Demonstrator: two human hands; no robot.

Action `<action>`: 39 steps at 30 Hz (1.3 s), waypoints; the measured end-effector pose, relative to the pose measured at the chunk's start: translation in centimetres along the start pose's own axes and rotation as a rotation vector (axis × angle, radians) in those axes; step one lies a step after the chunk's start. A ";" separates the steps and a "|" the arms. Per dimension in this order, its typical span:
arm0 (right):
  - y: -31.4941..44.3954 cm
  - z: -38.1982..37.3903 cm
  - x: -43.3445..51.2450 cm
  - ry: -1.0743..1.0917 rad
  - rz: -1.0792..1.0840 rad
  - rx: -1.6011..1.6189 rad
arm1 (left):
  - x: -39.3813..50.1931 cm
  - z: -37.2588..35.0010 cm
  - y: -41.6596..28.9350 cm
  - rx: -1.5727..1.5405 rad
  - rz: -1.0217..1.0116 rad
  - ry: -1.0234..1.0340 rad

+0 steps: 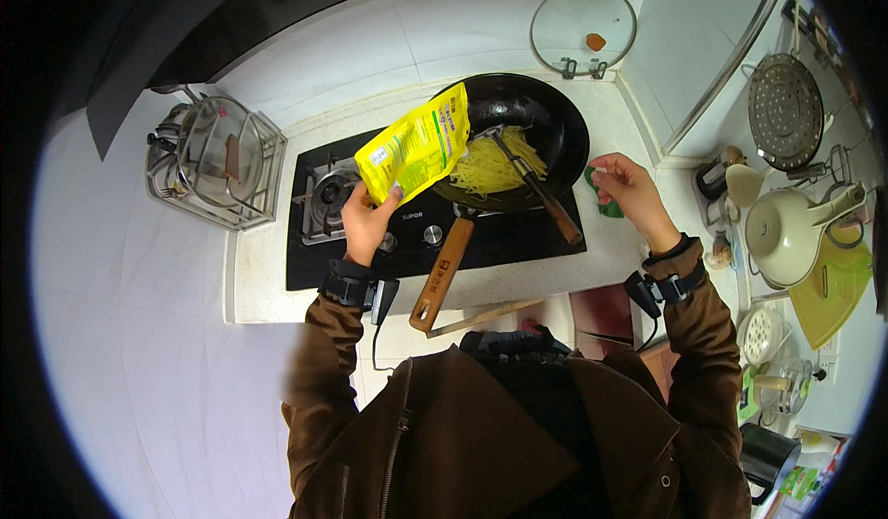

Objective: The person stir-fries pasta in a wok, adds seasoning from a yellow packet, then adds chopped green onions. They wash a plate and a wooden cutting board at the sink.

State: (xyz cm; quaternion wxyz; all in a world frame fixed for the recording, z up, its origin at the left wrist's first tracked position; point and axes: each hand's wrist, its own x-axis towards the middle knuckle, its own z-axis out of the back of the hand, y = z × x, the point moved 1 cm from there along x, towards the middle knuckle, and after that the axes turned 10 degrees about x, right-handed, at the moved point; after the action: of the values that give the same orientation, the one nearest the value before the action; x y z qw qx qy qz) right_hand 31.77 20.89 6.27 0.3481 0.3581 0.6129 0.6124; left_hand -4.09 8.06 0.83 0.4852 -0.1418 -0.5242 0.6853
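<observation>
My left hand [369, 222] grips the lower end of a yellow printed pouch [416, 146], tilted with its upper right side over the rim of a black wok [555, 113]. Pale yellow shredded food, like potato strips [489, 165], lies in the wok. A turner with a wooden handle [560, 219] rests in it, handle over the near rim. The wok's own wooden handle [442, 276] points towards me. Right of the wok is my right hand [614, 177], fingers bent and thumb near the fingertips; whether it pinches something small cannot be told. A green item [609, 207] lies beside and partly behind it.
The wok sits on a black gas hob [333, 269], whose left burner [334, 194] is bare. A wire rack [267, 203] with lids stands left. A glass lid [583, 23] leans on the back wall. At right hang a perforated steel skimmer [785, 109] and a pale pan [780, 238].
</observation>
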 end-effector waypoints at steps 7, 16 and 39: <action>0.5 -0.4 -0.2 0.019 0.006 0.009 | -0.1 0.1 0.4 -0.023 -0.002 0.010; 1.0 -0.9 -0.2 0.006 -0.052 0.052 | -0.5 0.4 0.4 -0.114 0.012 -0.042; 8.9 -7.6 1.6 0.036 0.625 -0.279 | -2.8 3.2 -5.8 -1.277 0.559 0.345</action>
State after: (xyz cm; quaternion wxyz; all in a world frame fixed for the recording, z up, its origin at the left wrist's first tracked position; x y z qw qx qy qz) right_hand 24.55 18.39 15.23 0.1786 0.4665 0.3899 0.7736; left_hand -1.94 3.78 6.23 0.1900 -0.6333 -0.6826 0.3113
